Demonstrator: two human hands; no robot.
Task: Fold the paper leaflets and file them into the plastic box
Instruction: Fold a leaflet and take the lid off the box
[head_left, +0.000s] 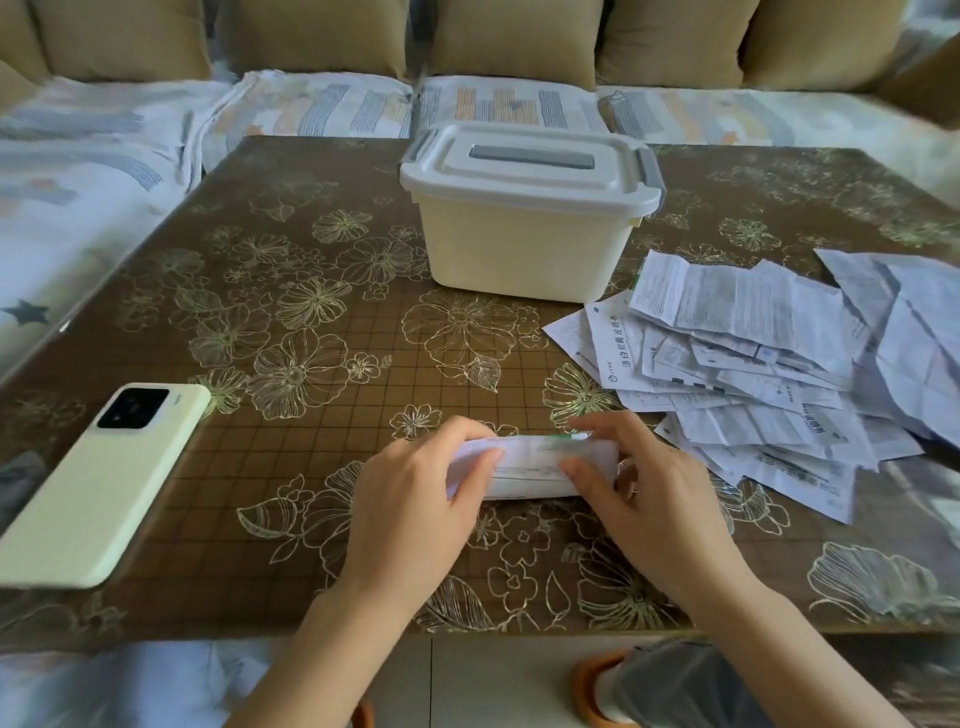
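1. The step in hand is folding. A narrow, partly folded white paper leaflet (530, 470) lies at the near middle of the brown table with gold flower outlines (291, 322), held between both hands.
2. The left hand (415, 499) has its fingers curled over the leaflet's left end and grips it. The right hand (649, 493) pinches the right end, fingertips bent onto the paper. The paper is slightly blurred, so I cannot tell how many folds it already has.
3. The cream plastic box (524, 239) stands beyond the hands at the middle of the table, with its white lid with a grey handle (530, 179) on.
4. A loose pile of unfolded white printed leaflets (769, 364) spreads at the right, just beside the box and near the right hand. Most of the task seems still to do.
5. A pale green smartphone (98, 483) lies camera side up at the near left, well apart from the work.
6. The next move probably calls for pressing the crease flat. One hand must then come free to take the lid off before the leaflet can be filed.
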